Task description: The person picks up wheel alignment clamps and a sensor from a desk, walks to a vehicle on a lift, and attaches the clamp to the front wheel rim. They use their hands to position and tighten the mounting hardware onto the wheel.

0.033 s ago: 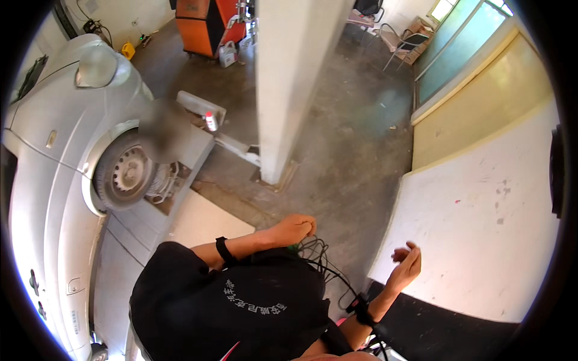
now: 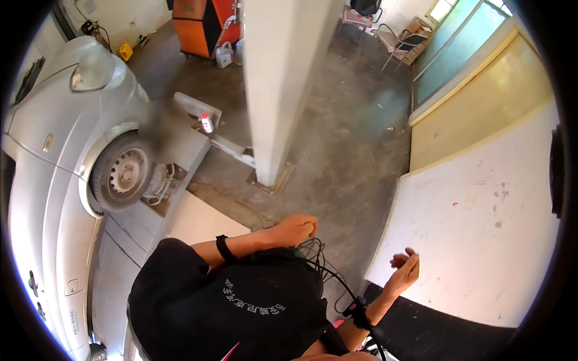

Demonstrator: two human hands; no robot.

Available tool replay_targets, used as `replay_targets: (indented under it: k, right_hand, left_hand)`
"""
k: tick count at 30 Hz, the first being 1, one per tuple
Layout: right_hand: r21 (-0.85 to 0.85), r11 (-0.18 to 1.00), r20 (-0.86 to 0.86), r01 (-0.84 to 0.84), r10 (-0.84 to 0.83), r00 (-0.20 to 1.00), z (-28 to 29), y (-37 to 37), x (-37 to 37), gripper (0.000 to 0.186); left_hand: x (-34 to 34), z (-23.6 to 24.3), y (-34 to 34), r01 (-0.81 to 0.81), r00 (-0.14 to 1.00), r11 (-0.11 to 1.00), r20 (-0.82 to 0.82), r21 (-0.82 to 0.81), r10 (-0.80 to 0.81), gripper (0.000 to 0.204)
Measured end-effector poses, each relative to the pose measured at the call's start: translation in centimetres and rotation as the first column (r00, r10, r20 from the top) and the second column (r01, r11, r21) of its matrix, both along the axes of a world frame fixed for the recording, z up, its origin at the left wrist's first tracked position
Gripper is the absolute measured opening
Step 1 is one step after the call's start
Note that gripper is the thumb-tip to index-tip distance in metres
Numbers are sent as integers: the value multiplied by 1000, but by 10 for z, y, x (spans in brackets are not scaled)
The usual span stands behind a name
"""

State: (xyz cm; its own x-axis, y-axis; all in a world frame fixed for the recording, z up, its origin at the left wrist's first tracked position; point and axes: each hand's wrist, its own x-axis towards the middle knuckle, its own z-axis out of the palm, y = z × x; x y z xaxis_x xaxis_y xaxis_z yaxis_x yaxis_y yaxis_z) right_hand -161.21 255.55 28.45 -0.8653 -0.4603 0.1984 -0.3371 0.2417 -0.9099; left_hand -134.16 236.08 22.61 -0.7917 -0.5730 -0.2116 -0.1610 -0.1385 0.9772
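Ok, L hand [image 2: 300, 228] approx 6 o'clock, balled up, no obj visible in it; R hand [image 2: 404, 272] approx 4 o'clock, loosely cupped, nothing seen in it. Cables [image 2: 321, 265] at 5 o'clock, near L hand; prob best kept slack, clear of both.

White characters [image 2: 263, 310] curve in an arc across the black shirt [image 2: 192, 307]; small lettering [image 2: 74, 322], too blurred to read, stands low on the side of the silver car [image 2: 57, 222].
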Motion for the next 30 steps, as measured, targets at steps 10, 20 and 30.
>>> replay_targets:
  k: [10,20,30]
  right_hand:
    - [69,921,318,384,-385,866,-82,-76,-196,51]
    - [-7,989,234,-146,144,961,-43,-335,-387,46]
    - [-48,916,313,-399,393,864,-88,-601,-431,42]
  left_hand:
    - [-174,-9,-115,-49,993,997,104,-67,56,17]
    - [-317,38,-230,-250,930,931,202,-266,307,13]
    - [-365,-14,-463,-514,826,812,96,-275,555,22]
